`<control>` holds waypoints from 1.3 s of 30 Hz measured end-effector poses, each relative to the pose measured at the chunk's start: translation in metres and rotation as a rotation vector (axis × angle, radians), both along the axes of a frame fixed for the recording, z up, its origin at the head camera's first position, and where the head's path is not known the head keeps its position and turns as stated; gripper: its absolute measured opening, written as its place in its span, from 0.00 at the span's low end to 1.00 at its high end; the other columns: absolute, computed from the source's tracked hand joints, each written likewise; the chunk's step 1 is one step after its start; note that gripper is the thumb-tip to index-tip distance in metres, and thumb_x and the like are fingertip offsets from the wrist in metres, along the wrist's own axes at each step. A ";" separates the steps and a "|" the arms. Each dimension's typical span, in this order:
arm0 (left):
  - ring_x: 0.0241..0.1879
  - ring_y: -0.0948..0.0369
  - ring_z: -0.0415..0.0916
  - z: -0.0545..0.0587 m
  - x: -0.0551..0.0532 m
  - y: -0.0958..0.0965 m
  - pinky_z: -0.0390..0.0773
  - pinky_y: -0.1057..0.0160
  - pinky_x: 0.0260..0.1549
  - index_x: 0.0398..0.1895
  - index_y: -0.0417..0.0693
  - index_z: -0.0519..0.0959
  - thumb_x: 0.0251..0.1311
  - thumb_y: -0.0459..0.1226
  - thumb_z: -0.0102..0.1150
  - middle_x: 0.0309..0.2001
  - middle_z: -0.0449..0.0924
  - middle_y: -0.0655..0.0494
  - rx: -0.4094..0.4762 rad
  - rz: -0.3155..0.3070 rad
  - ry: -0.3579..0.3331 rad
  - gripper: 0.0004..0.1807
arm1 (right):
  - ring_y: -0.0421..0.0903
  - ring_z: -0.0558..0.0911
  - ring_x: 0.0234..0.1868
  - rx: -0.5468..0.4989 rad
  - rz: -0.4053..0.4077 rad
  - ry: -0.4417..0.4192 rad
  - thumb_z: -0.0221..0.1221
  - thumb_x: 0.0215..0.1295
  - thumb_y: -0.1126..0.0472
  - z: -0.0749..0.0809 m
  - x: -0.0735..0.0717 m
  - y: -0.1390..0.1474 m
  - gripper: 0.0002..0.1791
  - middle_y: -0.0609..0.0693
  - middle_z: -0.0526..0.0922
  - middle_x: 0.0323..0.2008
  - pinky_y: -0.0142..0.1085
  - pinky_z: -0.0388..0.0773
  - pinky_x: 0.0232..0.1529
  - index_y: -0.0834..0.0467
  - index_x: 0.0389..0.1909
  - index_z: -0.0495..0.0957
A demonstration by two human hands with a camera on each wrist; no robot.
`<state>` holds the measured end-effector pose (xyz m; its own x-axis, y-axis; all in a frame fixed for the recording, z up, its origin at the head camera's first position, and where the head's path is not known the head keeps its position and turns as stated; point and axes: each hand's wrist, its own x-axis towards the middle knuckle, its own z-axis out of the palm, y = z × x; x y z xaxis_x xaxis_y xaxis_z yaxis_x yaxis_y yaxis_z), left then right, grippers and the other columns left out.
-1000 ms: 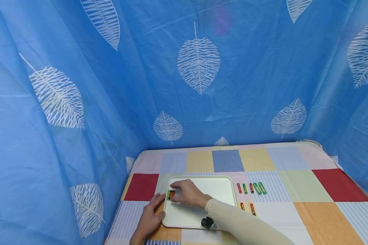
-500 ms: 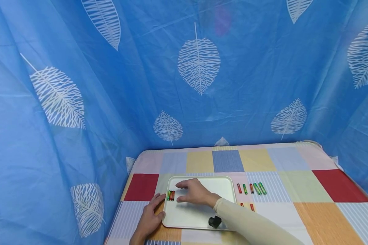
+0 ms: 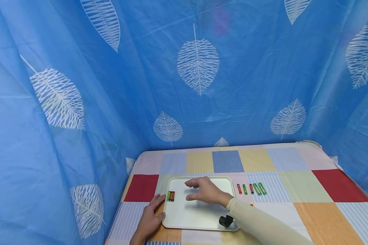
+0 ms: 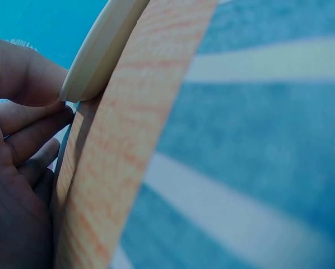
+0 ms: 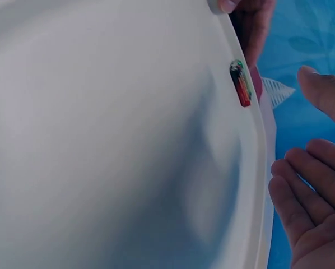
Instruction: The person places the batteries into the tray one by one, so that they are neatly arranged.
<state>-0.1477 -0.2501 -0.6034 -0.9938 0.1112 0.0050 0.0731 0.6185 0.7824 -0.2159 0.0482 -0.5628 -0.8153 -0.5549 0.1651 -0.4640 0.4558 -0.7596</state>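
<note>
On the left side of a white tray [image 3: 199, 217] lie a few small batteries [image 3: 171, 196], green and red, side by side in a close row. My right hand [image 3: 207, 190] hovers over the middle of the tray, fingers spread and holding nothing; in the right wrist view its palm [image 5: 319, 224] shows bare. At the tray's left edge rests my left hand [image 3: 150, 216], thumb and fingers apart. The left wrist view shows the thumb [image 4: 27, 75] touching the tray's rim [image 4: 92, 67], with the other fingers relaxed beneath it.
Right of the tray, a red battery [image 3: 239, 189], a green one [image 3: 245, 189], another red one [image 3: 251, 189] and two larger green ones [image 3: 259, 189] lie on the patchwork tablecloth [image 3: 294, 183]. A black wrist device [image 3: 226, 221] hangs under the right sleeve [image 3: 263, 221]. Blue curtains [image 3: 141, 85] enclose the table.
My right hand has drawn back rightward from the row of batteries, uncovering it. Its sleeve now hides most of the lower batteries on the cloth. The left hand stays at the tray edge.
</note>
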 end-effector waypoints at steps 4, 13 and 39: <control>0.82 0.35 0.61 0.000 0.000 0.001 0.59 0.25 0.79 0.74 0.45 0.80 0.57 0.25 0.68 0.78 0.74 0.39 -0.002 0.002 -0.006 0.36 | 0.57 0.90 0.60 -0.014 0.002 -0.012 0.77 0.65 0.47 0.004 0.002 0.014 0.35 0.54 0.89 0.63 0.47 0.87 0.63 0.61 0.68 0.84; 0.82 0.34 0.62 0.002 0.001 0.002 0.59 0.25 0.78 0.74 0.46 0.80 0.57 0.26 0.68 0.78 0.73 0.38 -0.017 0.007 -0.009 0.37 | 0.58 0.90 0.60 -0.077 -0.038 -0.032 0.77 0.65 0.49 0.009 0.009 0.051 0.34 0.58 0.89 0.62 0.52 0.86 0.64 0.63 0.67 0.84; 0.82 0.34 0.62 0.001 0.001 0.003 0.60 0.24 0.78 0.74 0.45 0.80 0.56 0.26 0.67 0.78 0.73 0.37 -0.018 0.019 -0.015 0.37 | 0.60 0.88 0.63 -0.171 -0.135 -0.073 0.73 0.71 0.53 0.004 0.044 0.137 0.29 0.62 0.88 0.63 0.49 0.87 0.64 0.63 0.67 0.83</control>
